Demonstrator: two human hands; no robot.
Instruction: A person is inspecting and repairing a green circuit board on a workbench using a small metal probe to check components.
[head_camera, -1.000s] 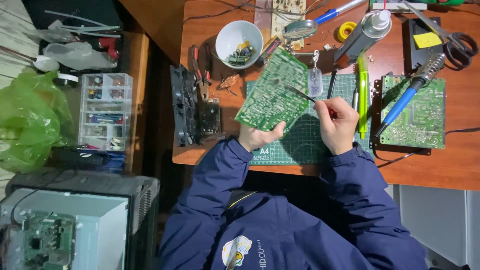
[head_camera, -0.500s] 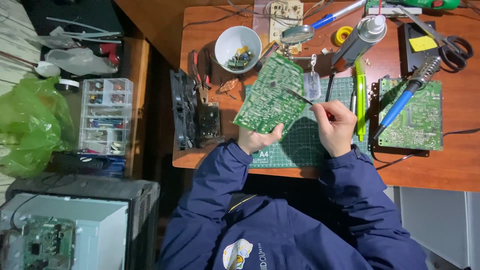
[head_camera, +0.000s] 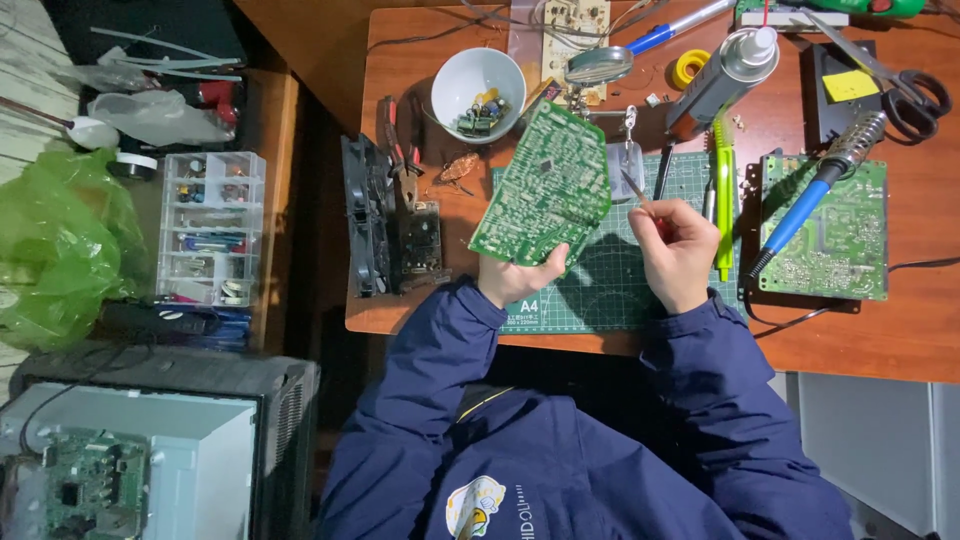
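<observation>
Left hand (head_camera: 517, 279) gripping tilted green board (head_camera: 545, 185) by its lower edge; right hand (head_camera: 680, 250) closed on tweezers (head_camera: 633, 187) beside it, above green mat (head_camera: 610, 285); yellow label (head_camera: 850, 86) on black box, top right.

Circuit board (head_camera: 545, 185) is held tilted above cutting mat (head_camera: 610, 285) by left hand (head_camera: 520, 278); tweezers (head_camera: 634, 188) are held in right hand (head_camera: 680, 250), just right of it. Bowl (head_camera: 478, 92) is set behind the board. Second board (head_camera: 835, 235) is laid far right, soldering iron (head_camera: 815, 195) on it.
</observation>
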